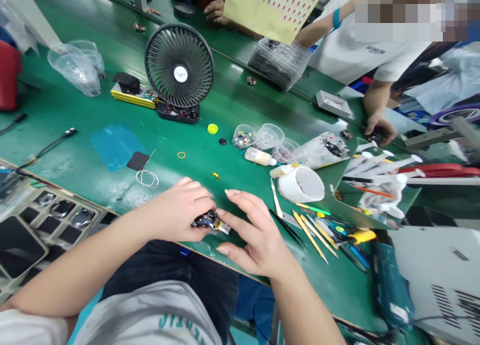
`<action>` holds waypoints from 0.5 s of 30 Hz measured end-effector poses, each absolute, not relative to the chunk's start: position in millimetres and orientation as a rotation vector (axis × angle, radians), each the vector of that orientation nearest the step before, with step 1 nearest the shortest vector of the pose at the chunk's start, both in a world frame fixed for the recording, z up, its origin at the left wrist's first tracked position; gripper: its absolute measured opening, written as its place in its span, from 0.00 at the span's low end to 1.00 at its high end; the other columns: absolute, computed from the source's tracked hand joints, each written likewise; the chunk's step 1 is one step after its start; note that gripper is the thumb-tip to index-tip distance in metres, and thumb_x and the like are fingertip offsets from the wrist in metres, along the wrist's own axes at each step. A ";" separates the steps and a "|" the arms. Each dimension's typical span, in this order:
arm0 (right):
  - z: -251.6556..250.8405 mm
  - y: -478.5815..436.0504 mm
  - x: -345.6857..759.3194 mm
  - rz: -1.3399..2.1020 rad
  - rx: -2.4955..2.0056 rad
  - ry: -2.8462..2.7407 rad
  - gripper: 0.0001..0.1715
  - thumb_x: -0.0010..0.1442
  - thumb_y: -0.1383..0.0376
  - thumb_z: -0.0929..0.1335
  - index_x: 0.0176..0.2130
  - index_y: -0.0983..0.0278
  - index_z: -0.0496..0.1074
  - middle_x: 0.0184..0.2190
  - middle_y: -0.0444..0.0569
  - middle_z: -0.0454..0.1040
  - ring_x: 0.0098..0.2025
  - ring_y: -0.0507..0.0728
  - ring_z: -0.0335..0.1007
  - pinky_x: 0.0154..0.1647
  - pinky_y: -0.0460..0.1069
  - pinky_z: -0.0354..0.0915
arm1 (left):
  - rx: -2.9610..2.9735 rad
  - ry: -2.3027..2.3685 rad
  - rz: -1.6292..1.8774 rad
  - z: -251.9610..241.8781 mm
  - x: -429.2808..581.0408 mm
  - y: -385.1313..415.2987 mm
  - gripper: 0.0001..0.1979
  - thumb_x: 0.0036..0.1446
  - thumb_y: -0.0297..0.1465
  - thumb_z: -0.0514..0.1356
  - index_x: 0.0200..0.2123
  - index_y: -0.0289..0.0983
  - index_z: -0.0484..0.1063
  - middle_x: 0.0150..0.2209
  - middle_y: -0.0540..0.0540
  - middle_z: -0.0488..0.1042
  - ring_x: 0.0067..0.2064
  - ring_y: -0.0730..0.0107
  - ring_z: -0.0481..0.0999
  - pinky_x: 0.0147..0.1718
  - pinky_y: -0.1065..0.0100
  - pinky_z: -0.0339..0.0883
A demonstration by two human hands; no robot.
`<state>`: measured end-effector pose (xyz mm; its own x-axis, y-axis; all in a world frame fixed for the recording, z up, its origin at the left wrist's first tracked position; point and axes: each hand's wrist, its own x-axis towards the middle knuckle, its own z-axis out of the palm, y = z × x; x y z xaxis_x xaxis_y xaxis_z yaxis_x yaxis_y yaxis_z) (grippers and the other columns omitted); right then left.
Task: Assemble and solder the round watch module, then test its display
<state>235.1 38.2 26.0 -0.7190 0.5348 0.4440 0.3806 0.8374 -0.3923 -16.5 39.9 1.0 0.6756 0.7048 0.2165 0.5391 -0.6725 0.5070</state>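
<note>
Near the front edge of the green table, my left hand [183, 210] is wrapped round a small dark device [205, 219] with shiny parts. A short pale and yellow piece [222, 227] sticks out of the device on its right side. My right hand [257, 232] is just right of it, fingers spread, with a fingertip at the device and the thumb apart below. Beyond my hands lie a small yellow part [215, 175], a thin orange ring [181, 155] and a coil of white wire [147, 178] beside a dark square pad [137, 160].
A black fan [180, 67] stands at the back. On the right are clear cups [270, 136], a white cup [301, 184], tweezers [288, 229], pencil-like tools [310, 237] and a teal power tool [392, 285]. Trays [60, 210] sit at left; across the table is a person's hand [379, 129].
</note>
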 end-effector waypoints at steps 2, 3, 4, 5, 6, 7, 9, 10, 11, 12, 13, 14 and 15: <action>26.3 39.1 235.9 0.362 -0.696 -2.437 0.25 0.67 0.55 0.72 0.58 0.65 0.75 0.62 0.66 0.72 0.65 0.71 0.68 0.61 0.68 0.71 | 2.489 0.975 0.567 1.4 -16.3 40.0 0.10 0.60 0.35 0.65 0.43 0.37 0.75 0.40 0.45 0.76 0.44 0.57 0.73 0.46 0.56 0.62; 26.4 39.6 235.5 0.358 -0.712 -2.434 0.23 0.67 0.56 0.73 0.57 0.64 0.75 0.61 0.65 0.73 0.64 0.70 0.70 0.60 0.68 0.72 | 2.487 0.977 0.575 1.4 -16.2 40.0 0.10 0.60 0.35 0.64 0.43 0.37 0.75 0.40 0.45 0.76 0.44 0.58 0.73 0.46 0.57 0.62; 26.7 40.0 234.7 0.353 -0.727 -2.434 0.21 0.67 0.58 0.73 0.55 0.64 0.77 0.60 0.64 0.74 0.63 0.70 0.71 0.59 0.67 0.72 | 2.482 0.976 0.584 1.4 -16.1 40.0 0.10 0.61 0.35 0.64 0.44 0.37 0.74 0.40 0.45 0.76 0.44 0.58 0.73 0.46 0.57 0.62; 27.0 40.4 233.8 0.346 -0.744 -2.432 0.18 0.67 0.59 0.73 0.54 0.63 0.77 0.58 0.63 0.75 0.62 0.69 0.72 0.58 0.66 0.73 | 2.477 0.974 0.590 1.3 -16.1 40.0 0.10 0.61 0.35 0.64 0.44 0.37 0.74 0.40 0.45 0.76 0.44 0.58 0.73 0.47 0.57 0.62; 27.2 40.7 232.9 0.336 -0.761 -2.429 0.16 0.67 0.61 0.73 0.52 0.63 0.78 0.57 0.62 0.76 0.60 0.68 0.73 0.57 0.66 0.74 | 2.473 0.972 0.592 1.2 -16.1 40.1 0.10 0.61 0.35 0.64 0.44 0.38 0.74 0.40 0.45 0.76 0.44 0.58 0.73 0.47 0.57 0.62; 27.4 41.0 232.2 0.323 -0.778 -2.422 0.14 0.66 0.63 0.73 0.51 0.63 0.78 0.56 0.62 0.77 0.59 0.67 0.74 0.57 0.65 0.74 | 2.471 0.970 0.591 1.2 -16.1 40.1 0.10 0.62 0.35 0.63 0.45 0.38 0.74 0.40 0.45 0.76 0.44 0.58 0.73 0.47 0.57 0.62; 27.2 41.7 231.6 0.293 -0.808 -2.405 0.12 0.66 0.67 0.73 0.50 0.63 0.79 0.54 0.61 0.79 0.57 0.66 0.76 0.55 0.64 0.75 | 2.470 0.971 0.584 1.3 -16.2 40.1 0.10 0.62 0.36 0.63 0.45 0.38 0.74 0.41 0.45 0.77 0.44 0.58 0.73 0.47 0.57 0.62; 26.9 42.1 231.6 0.280 -0.820 -2.396 0.11 0.65 0.69 0.73 0.49 0.63 0.79 0.53 0.61 0.79 0.56 0.66 0.76 0.55 0.63 0.75 | 2.469 0.972 0.581 1.4 -16.3 40.1 0.10 0.62 0.36 0.63 0.45 0.38 0.74 0.41 0.45 0.77 0.45 0.58 0.73 0.47 0.57 0.62; 26.5 42.6 231.7 0.270 -0.831 -2.388 0.11 0.65 0.70 0.72 0.49 0.63 0.78 0.52 0.60 0.80 0.55 0.65 0.77 0.54 0.63 0.75 | 2.465 0.973 0.581 1.6 -16.4 40.1 0.10 0.62 0.36 0.63 0.45 0.38 0.74 0.41 0.45 0.77 0.45 0.58 0.73 0.47 0.56 0.62; 26.2 43.0 232.0 0.264 -0.839 -2.381 0.12 0.65 0.71 0.72 0.49 0.63 0.78 0.51 0.59 0.80 0.55 0.65 0.77 0.54 0.63 0.76 | 2.461 0.975 0.583 1.7 -16.4 40.1 0.10 0.62 0.36 0.63 0.45 0.38 0.74 0.41 0.46 0.77 0.45 0.58 0.73 0.48 0.57 0.62; 25.8 43.4 232.3 0.262 -0.846 -2.377 0.12 0.65 0.71 0.72 0.49 0.63 0.78 0.51 0.59 0.80 0.54 0.64 0.78 0.53 0.62 0.76 | 2.455 0.975 0.585 1.9 -16.4 40.0 0.10 0.62 0.36 0.63 0.45 0.39 0.74 0.41 0.46 0.77 0.45 0.58 0.73 0.48 0.57 0.62; 25.7 43.7 232.6 0.262 -0.854 -2.374 0.12 0.65 0.72 0.71 0.48 0.63 0.78 0.50 0.59 0.81 0.53 0.64 0.78 0.53 0.62 0.76 | 2.450 0.976 0.586 2.0 -16.4 39.9 0.11 0.62 0.35 0.64 0.45 0.39 0.74 0.41 0.46 0.77 0.45 0.58 0.73 0.48 0.57 0.62; 25.7 44.0 232.8 0.264 -0.864 -2.370 0.12 0.65 0.72 0.71 0.48 0.63 0.78 0.50 0.58 0.81 0.52 0.64 0.78 0.52 0.62 0.76 | 2.447 0.976 0.588 2.0 -16.4 39.9 0.11 0.62 0.35 0.64 0.45 0.39 0.74 0.41 0.46 0.77 0.46 0.58 0.73 0.49 0.57 0.61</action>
<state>232.8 44.0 25.7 -0.6112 0.6391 0.4669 0.5208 0.7689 -0.3707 -16.4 39.9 2.0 0.6609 0.7172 0.2208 0.5308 -0.6547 0.5382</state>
